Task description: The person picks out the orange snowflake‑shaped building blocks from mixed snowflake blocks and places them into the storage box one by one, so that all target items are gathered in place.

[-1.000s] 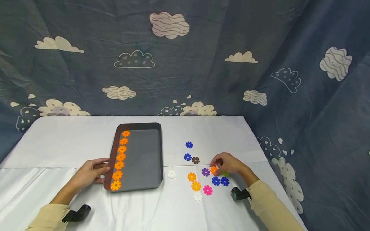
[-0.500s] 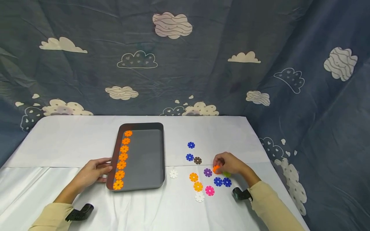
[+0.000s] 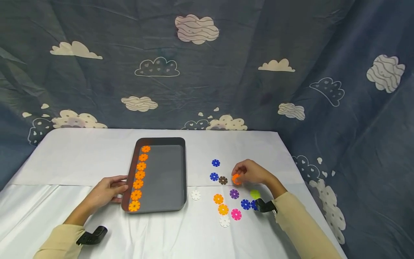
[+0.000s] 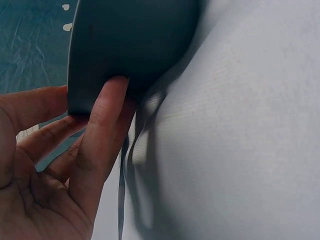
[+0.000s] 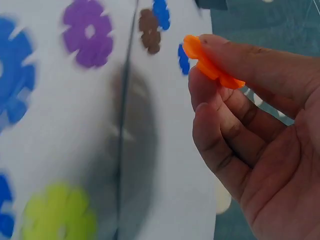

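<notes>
Between thumb and fingertips, my right hand (image 3: 253, 172) pinches an orange flower-shaped plastic disc (image 5: 212, 65) with a notched edge. It is raised above the white cloth, close to the brown disc (image 3: 223, 180) and the purple disc (image 3: 234, 194). My left hand (image 3: 108, 192) touches the left side of a dark grey baking tray (image 3: 165, 180); its fairly straight fingers (image 4: 107, 107) lie against the tray's outer wall in the left wrist view. A column of orange discs (image 3: 140, 175) runs along the tray's left inner side.
Loose discs lie right of the tray: blue (image 3: 215, 163), yellow-orange (image 3: 223, 209), pink (image 3: 236, 214), white (image 3: 195, 195) and lime green (image 3: 255, 194). A black wrist camera (image 3: 265, 205) overhangs a blue disc. A dark curtain (image 3: 226, 90) with clouds stands behind the table.
My right hand has lifted the orange disc from beside the green one and moved away from me and slightly left, uncovering the green disc. My left hand stays at the tray.
</notes>
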`<action>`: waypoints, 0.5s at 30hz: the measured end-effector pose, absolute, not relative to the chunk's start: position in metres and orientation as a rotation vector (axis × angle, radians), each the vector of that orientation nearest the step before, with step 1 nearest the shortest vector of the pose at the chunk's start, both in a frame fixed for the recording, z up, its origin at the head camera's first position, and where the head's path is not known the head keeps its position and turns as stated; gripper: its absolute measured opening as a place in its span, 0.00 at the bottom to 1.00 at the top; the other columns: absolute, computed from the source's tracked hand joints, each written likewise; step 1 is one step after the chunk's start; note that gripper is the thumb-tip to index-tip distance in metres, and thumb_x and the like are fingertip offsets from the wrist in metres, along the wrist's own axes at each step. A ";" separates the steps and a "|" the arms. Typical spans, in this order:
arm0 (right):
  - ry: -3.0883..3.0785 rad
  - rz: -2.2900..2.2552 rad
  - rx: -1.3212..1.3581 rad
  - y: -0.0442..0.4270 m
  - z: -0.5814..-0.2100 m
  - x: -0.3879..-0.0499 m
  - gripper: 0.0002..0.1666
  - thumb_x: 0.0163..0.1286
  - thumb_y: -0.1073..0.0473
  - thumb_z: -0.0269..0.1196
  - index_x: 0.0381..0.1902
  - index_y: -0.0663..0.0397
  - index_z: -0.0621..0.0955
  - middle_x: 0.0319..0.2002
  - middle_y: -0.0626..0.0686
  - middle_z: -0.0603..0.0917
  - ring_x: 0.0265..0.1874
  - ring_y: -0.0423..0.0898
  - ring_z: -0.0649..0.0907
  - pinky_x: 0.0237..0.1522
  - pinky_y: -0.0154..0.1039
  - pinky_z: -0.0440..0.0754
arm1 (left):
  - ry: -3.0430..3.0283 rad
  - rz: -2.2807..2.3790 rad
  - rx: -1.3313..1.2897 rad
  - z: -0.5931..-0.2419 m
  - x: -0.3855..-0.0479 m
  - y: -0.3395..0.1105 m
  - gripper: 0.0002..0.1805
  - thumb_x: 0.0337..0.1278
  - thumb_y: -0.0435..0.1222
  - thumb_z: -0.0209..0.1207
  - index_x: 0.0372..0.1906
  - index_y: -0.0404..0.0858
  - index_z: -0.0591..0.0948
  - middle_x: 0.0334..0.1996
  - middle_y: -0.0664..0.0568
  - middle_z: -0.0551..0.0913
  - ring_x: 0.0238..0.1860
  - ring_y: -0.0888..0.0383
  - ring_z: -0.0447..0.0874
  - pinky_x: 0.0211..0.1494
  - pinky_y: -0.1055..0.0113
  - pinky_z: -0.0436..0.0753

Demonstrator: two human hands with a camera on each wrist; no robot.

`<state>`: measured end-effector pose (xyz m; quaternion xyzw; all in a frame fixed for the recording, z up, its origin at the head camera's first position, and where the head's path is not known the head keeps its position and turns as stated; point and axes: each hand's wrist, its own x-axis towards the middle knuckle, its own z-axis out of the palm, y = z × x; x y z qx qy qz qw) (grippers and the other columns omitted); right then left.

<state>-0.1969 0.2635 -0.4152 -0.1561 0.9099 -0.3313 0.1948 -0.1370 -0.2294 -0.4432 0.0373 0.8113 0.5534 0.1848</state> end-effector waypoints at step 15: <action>2.401 -1.006 -0.646 0.186 -0.394 -0.223 0.07 0.58 0.71 0.68 0.35 0.62 0.86 0.30 0.52 0.85 0.26 0.43 0.80 0.36 0.43 0.86 | 2.274 1.550 0.092 -0.443 -0.141 -0.230 0.31 0.68 0.31 0.54 0.67 0.17 0.58 0.54 0.27 0.75 0.45 0.51 0.83 0.37 0.63 0.86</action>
